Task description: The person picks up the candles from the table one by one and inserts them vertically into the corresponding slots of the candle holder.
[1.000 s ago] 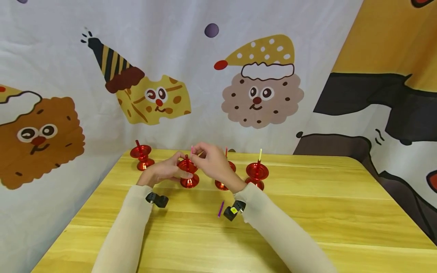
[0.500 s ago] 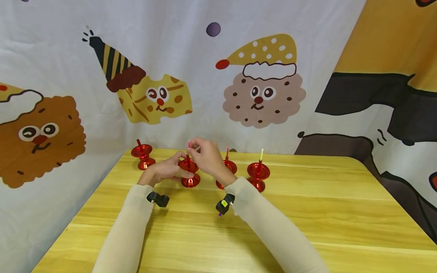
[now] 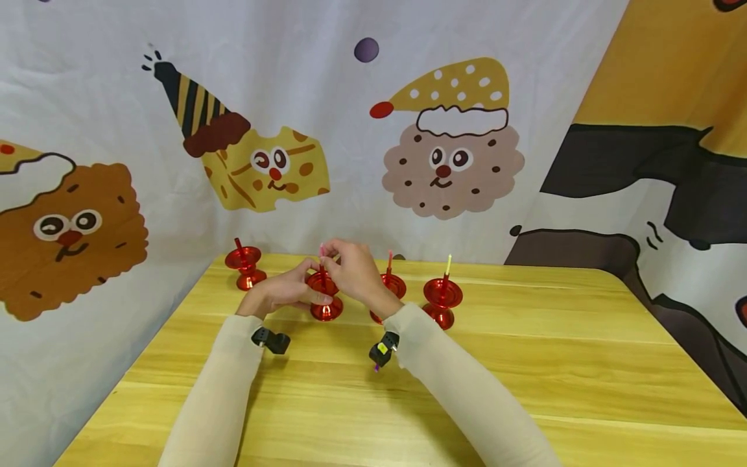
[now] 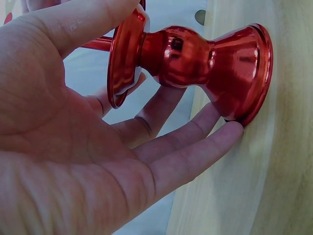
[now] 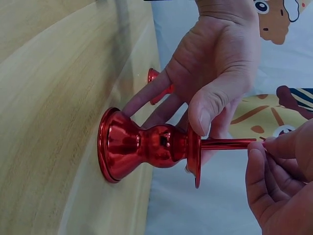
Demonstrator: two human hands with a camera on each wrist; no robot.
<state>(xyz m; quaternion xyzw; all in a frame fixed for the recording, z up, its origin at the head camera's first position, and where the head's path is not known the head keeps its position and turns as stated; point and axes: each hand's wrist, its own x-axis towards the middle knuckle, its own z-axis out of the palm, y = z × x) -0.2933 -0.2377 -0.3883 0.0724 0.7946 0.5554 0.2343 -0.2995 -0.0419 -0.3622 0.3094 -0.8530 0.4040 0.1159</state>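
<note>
A shiny red candlestick [image 3: 327, 310] stands on the table, a thin tube rising from its dish. My left hand [image 3: 286, 288] holds it; in the right wrist view the thumb [image 5: 208, 110] lies on the dish [image 5: 194, 161] and the other fingers reach round behind the stem toward the base. At the top of the tube [image 5: 227, 144], my right hand [image 3: 355, 269] pinches a small pink candle [image 3: 321, 249]. The candle's lower end is hidden by the right fingertips.
To the right, one red candlestick [image 3: 394, 285] bears a pinkish-red candle [image 3: 390, 258], another [image 3: 441, 295] a yellow candle [image 3: 448, 264]. A candlestick without a candle [image 3: 244, 258] stands far left. A purple candle [image 3: 376, 368] shows under the right wrist camera. A printed cloth [image 3: 350, 194] hangs behind.
My right hand has moved slightly left, bringing the pink candle from beside the tube to over its top. The right forearm now covers most of the purple candle. My left hand keeps its hold.
</note>
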